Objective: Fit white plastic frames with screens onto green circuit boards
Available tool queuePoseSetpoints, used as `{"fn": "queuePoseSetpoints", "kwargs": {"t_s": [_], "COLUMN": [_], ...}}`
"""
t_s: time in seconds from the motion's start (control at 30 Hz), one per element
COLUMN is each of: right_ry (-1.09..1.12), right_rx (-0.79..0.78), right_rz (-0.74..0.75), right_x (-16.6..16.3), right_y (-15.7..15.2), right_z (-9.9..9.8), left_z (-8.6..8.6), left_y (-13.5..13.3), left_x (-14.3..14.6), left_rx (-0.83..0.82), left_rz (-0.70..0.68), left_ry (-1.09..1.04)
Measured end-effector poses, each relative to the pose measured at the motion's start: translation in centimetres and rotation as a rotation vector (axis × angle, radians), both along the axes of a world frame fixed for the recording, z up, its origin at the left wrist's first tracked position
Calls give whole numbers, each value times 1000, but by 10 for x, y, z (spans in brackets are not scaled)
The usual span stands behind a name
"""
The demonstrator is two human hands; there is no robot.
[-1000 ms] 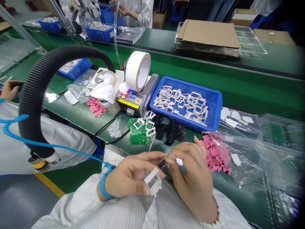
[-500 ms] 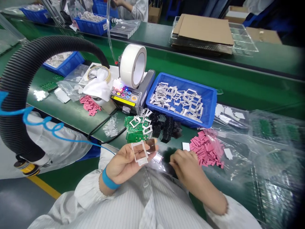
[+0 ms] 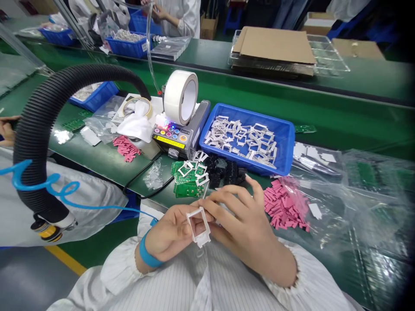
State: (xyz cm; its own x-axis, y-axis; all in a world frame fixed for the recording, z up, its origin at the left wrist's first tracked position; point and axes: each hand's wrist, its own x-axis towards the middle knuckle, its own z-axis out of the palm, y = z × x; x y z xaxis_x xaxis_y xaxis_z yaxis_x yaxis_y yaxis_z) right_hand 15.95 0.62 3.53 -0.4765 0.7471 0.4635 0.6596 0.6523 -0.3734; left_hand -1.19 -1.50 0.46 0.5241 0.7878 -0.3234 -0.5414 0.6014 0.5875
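Observation:
My left hand, with a blue band around its wrist, grips a small white plastic frame between thumb and fingers in front of my chest. My right hand comes in from the right and its fingertips meet the left fingers just behind the frame. Whatever its thumb and index finger pinch is hidden by the hands. Just beyond the hands lie green circuit boards with a few white frames on top, and stacked black pieces.
A blue bin of white frames stands behind, left of it a tape dispenser with a white roll. Pink strips and plastic bags lie at right. A black hose arches at left; a co-worker's hand shows there.
My right hand has moved left from beside the pink strips to meet my left hand. The white frame has shifted slightly right and down, and the dark panel behind it is now hidden.

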Motion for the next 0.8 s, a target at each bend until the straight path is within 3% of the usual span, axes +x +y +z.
{"fn": "queuePoseSetpoints", "kwargs": {"t_s": [0.13,0.33,0.47,0.63,0.8], "right_ry": [135,877,1095,994,647], "right_rx": [-88,-752,-971,-868,-415], "right_rz": [35,326,423,410,151], "right_x": [-5,-14,-26,-25,-16], "right_y": [4,4,1,2,7], "right_z": [-2,-8,-15,-12,7], "left_z": [2,3,1,6,11], "left_y": [-1,2,2,1,1], "left_x": [-7,-10,-11,-15,-23], "left_rx": [-33,-5,106,145,317], "left_rz": [84,2,-31,-10,5], "left_ry": [-38,-288,-407,-387,-169]}}
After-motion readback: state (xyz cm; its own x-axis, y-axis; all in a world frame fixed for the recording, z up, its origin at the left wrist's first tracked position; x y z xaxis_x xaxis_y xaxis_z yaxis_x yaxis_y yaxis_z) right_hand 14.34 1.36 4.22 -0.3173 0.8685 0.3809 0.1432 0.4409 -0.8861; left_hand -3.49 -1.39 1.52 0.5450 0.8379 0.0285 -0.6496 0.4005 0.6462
